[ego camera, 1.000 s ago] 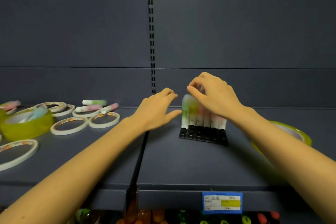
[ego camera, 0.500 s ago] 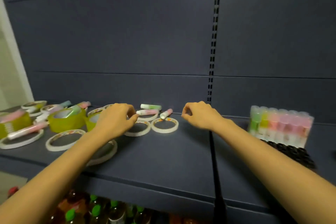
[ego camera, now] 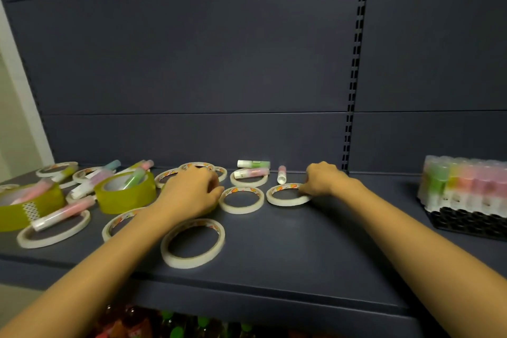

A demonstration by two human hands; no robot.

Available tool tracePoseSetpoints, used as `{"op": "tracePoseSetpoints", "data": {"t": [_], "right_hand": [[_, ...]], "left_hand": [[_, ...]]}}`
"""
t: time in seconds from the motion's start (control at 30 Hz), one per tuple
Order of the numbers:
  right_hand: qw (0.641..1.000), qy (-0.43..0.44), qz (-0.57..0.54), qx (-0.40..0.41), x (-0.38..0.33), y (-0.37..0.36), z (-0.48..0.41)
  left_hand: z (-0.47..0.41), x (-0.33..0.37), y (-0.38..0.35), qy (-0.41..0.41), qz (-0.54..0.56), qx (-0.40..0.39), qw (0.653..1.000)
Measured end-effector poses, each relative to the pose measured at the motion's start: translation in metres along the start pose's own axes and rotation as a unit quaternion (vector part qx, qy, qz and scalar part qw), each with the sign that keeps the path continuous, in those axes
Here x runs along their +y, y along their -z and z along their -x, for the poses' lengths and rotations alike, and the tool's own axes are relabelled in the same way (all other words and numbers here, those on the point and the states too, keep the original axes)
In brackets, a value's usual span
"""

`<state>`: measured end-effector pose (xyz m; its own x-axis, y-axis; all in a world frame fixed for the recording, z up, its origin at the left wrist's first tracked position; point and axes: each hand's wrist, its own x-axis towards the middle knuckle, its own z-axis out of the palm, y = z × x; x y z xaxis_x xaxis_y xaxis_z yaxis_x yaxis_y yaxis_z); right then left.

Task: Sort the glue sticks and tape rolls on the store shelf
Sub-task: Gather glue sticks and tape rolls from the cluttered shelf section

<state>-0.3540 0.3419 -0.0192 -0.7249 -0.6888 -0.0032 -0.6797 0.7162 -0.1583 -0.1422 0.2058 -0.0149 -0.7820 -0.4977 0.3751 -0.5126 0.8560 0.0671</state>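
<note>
My right hand (ego camera: 326, 180) pinches the right rim of a white tape roll (ego camera: 288, 195) that lies flat on the dark shelf (ego camera: 301, 244). My left hand (ego camera: 192, 192) is curled palm down, its fingertips at the left rim of another white tape roll (ego camera: 241, 199); what lies under the palm is hidden. Loose glue sticks lie at the back: a green one (ego camera: 253, 164), a pink one (ego camera: 252, 172) and a short pink one (ego camera: 281, 175). A rack of upright glue sticks (ego camera: 466, 186) stands at the right.
Two wide yellow tape rolls (ego camera: 124, 195) (ego camera: 24, 208) hold glue sticks at the left, among several flat white rolls. A large white roll (ego camera: 193, 243) lies near the front edge. A slotted upright (ego camera: 354, 63) splits the back panel. Bottles (ego camera: 164, 324) stand on the shelf below.
My view and both hands have swung left, away from the glue stick rack to the scattered tape rolls. The right hand has come down onto a white roll's rim.
</note>
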Motion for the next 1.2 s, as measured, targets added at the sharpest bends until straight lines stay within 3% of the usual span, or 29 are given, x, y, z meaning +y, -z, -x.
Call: {"op": "tracePoseSetpoints", "data": {"t": [0.13,0.37,0.53,0.87,1.2], "right_hand": [[1.0,-0.001,0.002,0.007,0.009,0.016,0.018],[0.999,-0.02,-0.018,0.046,0.022,0.026,0.052],[0.996,-0.039,-0.02,0.08,0.033,0.021,0.074],[0.985,-0.06,-0.039,0.155,0.076,0.031,0.116],[0.967,-0.12,-0.061,0.214,0.172,0.052,0.189]], "left_hand": [[-0.019,0.006,-0.011,-0.042,-0.007,-0.025,0.999],[-0.053,0.019,-0.028,-0.087,-0.25,-0.059,0.962],[-0.068,0.015,-0.041,-0.122,-0.297,-0.088,0.943],[-0.067,0.038,-0.019,-0.134,-0.254,-0.043,0.957],[-0.042,0.143,0.017,-0.123,-0.049,-0.056,0.99]]}}
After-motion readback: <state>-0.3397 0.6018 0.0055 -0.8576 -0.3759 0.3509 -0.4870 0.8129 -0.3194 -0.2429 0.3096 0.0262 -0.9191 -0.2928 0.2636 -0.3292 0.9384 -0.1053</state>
